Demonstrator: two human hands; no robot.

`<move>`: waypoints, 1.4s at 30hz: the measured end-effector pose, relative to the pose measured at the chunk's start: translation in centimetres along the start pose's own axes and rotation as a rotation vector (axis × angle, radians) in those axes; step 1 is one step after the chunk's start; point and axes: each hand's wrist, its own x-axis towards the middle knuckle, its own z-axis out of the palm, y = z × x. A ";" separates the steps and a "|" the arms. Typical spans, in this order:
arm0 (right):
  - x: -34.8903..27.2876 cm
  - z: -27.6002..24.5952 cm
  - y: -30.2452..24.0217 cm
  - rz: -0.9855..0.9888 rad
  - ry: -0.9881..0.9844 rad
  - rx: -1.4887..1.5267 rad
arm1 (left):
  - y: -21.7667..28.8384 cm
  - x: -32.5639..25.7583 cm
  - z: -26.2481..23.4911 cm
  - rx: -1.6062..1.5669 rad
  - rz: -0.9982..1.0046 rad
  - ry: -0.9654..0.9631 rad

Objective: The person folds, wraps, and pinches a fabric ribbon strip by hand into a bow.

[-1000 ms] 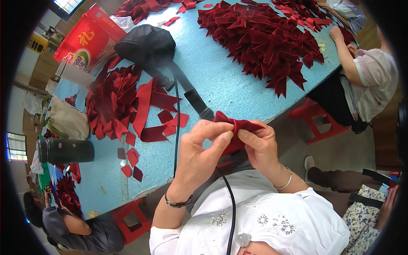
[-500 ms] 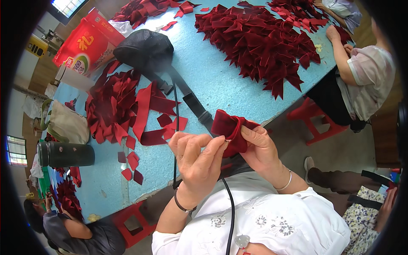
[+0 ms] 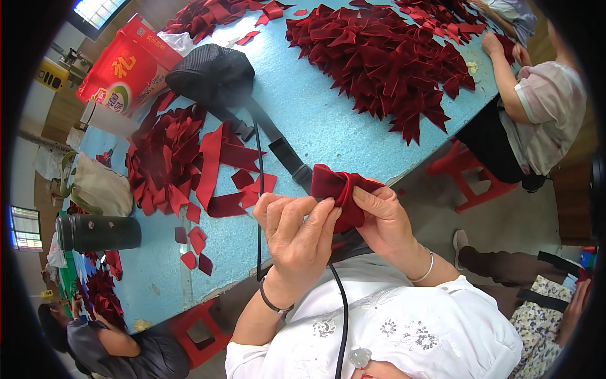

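A dark red velvet ribbon bow point(image 3: 341, 188) is held up in front of my chest, beyond the near edge of the table. My right hand point(image 3: 384, 218) grips its right side, thumb on top and the other fingers behind it. At the bow's middle, the thumb and index finger of my left hand point(image 3: 291, 228) are pinched together against the fabric. Whether anything small sits in that pinch is hidden. Left of my hands lie loose red ribbon strips point(image 3: 213, 170) and small cut-off pieces point(image 3: 197, 239).
A large heap of red bows point(image 3: 379, 63) covers the far table; a ribbon pile point(image 3: 165, 158) lies left. Also there: a black mesh bag point(image 3: 211, 74) with strap, a red package point(image 3: 129, 63), a dark green bottle point(image 3: 98, 232). A black cable point(image 3: 341, 303) hangs before me. People sit around the table.
My left fingertips have moved slightly in against the bow's middle, where a small light bit showed before. The bow has shifted a little left. My right hand keeps its grip.
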 end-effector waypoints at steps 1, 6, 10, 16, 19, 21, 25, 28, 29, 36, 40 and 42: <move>0.0 -0.1 0.1 -0.017 0.007 -0.006 | -0.1 0.0 0.1 -0.001 0.000 -0.002; 0.0 0.1 0.1 -0.026 0.012 -0.012 | -0.4 0.4 0.2 -0.067 0.037 -0.034; 0.0 -0.1 0.3 -0.039 0.015 -0.017 | -0.8 0.4 0.1 -0.091 0.049 -0.046; -0.3 0.1 0.3 -0.056 0.019 -0.059 | -0.9 0.3 -0.1 -0.259 -0.119 -0.106; -0.3 0.0 0.4 -0.045 0.023 -0.067 | -0.9 0.1 -0.2 -0.431 -0.297 -0.196; -0.2 0.0 0.4 -0.043 0.023 -0.065 | -0.7 0.0 0.0 -0.390 -0.342 -0.203; -0.3 0.1 0.4 -0.090 0.030 -0.081 | -0.1 0.0 0.0 -0.187 -0.164 -0.140; -0.4 0.2 0.5 -0.113 0.031 -0.091 | 0.3 0.1 -0.1 -0.122 -0.144 -0.130; -0.4 0.2 0.5 -0.119 0.031 -0.098 | 0.4 0.1 0.0 -0.112 -0.143 -0.116; -0.7 0.5 0.3 -0.145 0.019 -0.097 | 0.7 -0.4 0.3 -0.480 -0.455 -0.138; -0.7 0.3 0.3 -0.139 0.024 -0.103 | 0.6 -0.8 0.6 -0.548 -0.496 -0.137; -0.5 0.2 0.3 -0.130 0.028 -0.092 | 0.8 -0.7 0.7 -0.377 -0.441 -0.056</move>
